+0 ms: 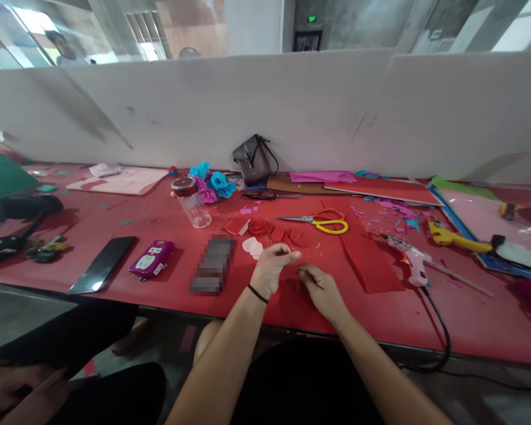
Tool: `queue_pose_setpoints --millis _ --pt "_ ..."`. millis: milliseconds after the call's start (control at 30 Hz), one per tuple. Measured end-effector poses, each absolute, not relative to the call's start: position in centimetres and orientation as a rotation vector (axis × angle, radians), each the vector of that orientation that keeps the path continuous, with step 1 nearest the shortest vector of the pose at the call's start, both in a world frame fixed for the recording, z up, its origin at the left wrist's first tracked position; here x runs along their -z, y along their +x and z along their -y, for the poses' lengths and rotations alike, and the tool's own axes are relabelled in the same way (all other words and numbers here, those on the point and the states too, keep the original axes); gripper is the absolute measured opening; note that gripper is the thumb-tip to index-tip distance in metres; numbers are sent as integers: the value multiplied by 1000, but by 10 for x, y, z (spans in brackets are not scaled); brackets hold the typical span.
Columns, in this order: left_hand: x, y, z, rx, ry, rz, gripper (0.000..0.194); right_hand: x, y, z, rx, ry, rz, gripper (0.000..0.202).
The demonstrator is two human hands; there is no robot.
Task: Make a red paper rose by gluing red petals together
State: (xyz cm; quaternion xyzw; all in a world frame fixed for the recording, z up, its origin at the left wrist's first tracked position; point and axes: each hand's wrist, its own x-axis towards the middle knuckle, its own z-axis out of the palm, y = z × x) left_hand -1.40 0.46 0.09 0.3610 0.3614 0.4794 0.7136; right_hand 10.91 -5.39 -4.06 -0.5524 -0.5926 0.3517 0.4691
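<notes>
Biggest thing first: the red counter [265, 307], with a folded red sheet [374, 260] on the right. The corded glue gun [416, 265] lies just beyond that, and the yellow-handled scissors [331, 224] are open past the hands. Left hand [268, 271] has a narrow grip, thumb on forefinger, with what looks like a reddish sliver [290, 249] at the tips, just above the counter. Right hand [322, 289] is just beside it, fingers curled in narrow; can't tell if that grip has anything. Crinkled red scraps [287, 235] are right behind, pale cutouts [252, 247] to their left.

My two cents: pinch lightly at the very edge, brace both wrists, and let the right fingertips do the small adjustments. Thin stuff probably creases if squeezed.

Writing: the green sign [311, 19] and the print on the purple case [153, 260] are too small to read. No brand I can make out.
</notes>
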Motion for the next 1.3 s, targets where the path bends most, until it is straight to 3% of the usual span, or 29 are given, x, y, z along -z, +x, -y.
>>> queue_pose_setpoints --millis 333,967,1300 --pt "-4 -14 3 -1099 934 -756 22 48 109 51 -991 -1313 1348 31" --pt "-2 -13 1 -1111 921 -772 25 46 108 47 -913 -1294 1330 28" --pt "24 -9 -13 -1221 710 -691 33 33 106 45 -791 -1400 1467 26"
